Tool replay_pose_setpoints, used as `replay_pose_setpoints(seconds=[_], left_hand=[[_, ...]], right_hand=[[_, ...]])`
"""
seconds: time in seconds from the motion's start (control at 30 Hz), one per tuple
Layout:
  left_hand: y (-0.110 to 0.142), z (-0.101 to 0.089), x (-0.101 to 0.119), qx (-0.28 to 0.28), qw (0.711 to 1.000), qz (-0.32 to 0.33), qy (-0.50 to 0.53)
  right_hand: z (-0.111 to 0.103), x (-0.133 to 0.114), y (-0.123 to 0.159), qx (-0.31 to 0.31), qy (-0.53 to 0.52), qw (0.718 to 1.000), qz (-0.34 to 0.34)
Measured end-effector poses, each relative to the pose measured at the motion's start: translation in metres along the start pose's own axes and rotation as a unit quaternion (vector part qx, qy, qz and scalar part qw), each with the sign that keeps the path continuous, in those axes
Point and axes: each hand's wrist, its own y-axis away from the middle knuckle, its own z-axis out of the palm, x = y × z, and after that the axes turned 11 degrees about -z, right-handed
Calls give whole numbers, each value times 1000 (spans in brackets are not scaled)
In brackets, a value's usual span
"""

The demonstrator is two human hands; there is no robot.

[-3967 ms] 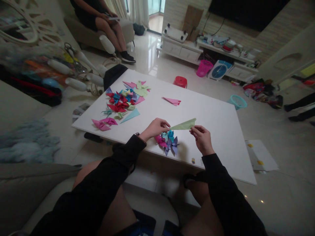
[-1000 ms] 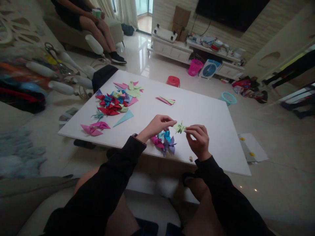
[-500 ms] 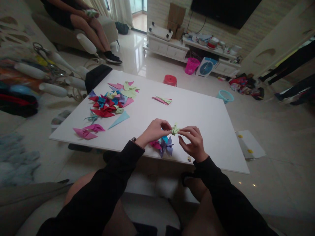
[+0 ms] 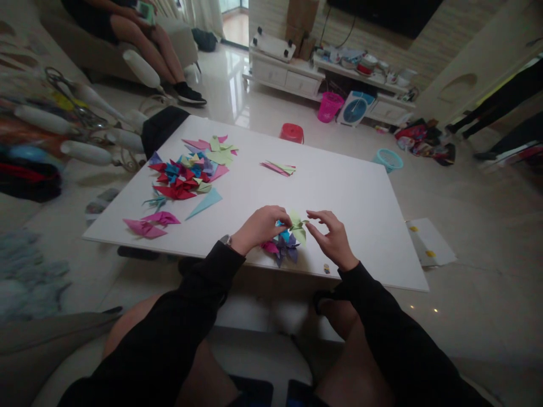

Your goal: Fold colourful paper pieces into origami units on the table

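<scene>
In the head view, my left hand (image 4: 267, 225) pinches one side of a light green folded-paper flower (image 4: 298, 230) above the near part of the white table. My right hand (image 4: 331, 234) is at the flower's other side, thumb and forefinger apart around a petal tip; whether they touch it I cannot tell. Beneath and beside the green flower lie a purple paper flower (image 4: 287, 251), a blue one (image 4: 281, 230) and a pink one (image 4: 270, 247), partly covered by my left hand.
On the white table (image 4: 360, 198), a colourful pile of folded paper (image 4: 180, 183) lies left, with pink pieces (image 4: 146, 227) and a light blue piece (image 4: 206, 203) nearby. Thin paper strips (image 4: 278, 168) lie farther back. A seated person (image 4: 131, 28) is beyond, and a red stool (image 4: 292, 133) stands behind.
The green flower now shows its petals spread wider and sits slightly left. My right hand's fingers have parted from their pinch on it. The view has shifted slightly.
</scene>
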Motion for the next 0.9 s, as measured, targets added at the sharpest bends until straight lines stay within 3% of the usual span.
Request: replay_pose_setpoints(seconds=[0.23, 0.5, 0.77, 0.9], left_hand=[[1, 5, -1, 19, 999, 6, -34], [-2, 4, -6, 121, 992, -41, 25], [-2, 3, -8, 128, 990, -56, 27], [-2, 3, -10, 128, 990, -61, 27]], right_hand=[[2, 2, 1, -25, 9, 1000, -8], [1, 37, 2, -15, 79, 995, 66], [19, 58, -1, -104, 147, 968, 176], [23, 61, -1, -107, 153, 963, 196]])
